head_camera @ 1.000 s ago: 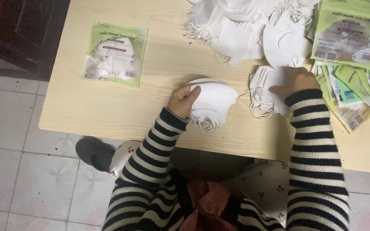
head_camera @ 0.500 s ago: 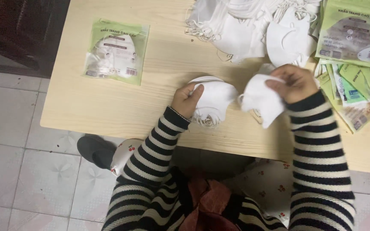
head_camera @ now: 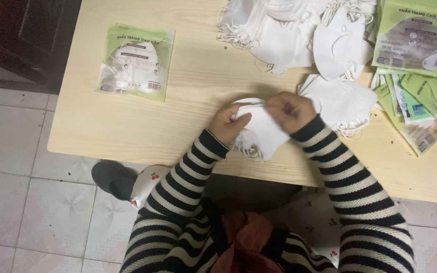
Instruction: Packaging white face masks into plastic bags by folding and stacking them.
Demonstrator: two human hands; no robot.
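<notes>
Fingers of the left hand (head_camera: 227, 123) and the right hand (head_camera: 290, 109) are pinched together on a small stack of white masks (head_camera: 259, 132), held over the near edge of the wooden table (head_camera: 127, 126). The masks look soft, folded flat, with thin ear loops trailing underneath. One sealed green pack (head_camera: 136, 61) lies well apart to the left. Judging by that, little is finished: a loose mask heap (head_camera: 299, 30) and a spread of empty green pouches (head_camera: 421, 65) wait at the far right.
</notes>
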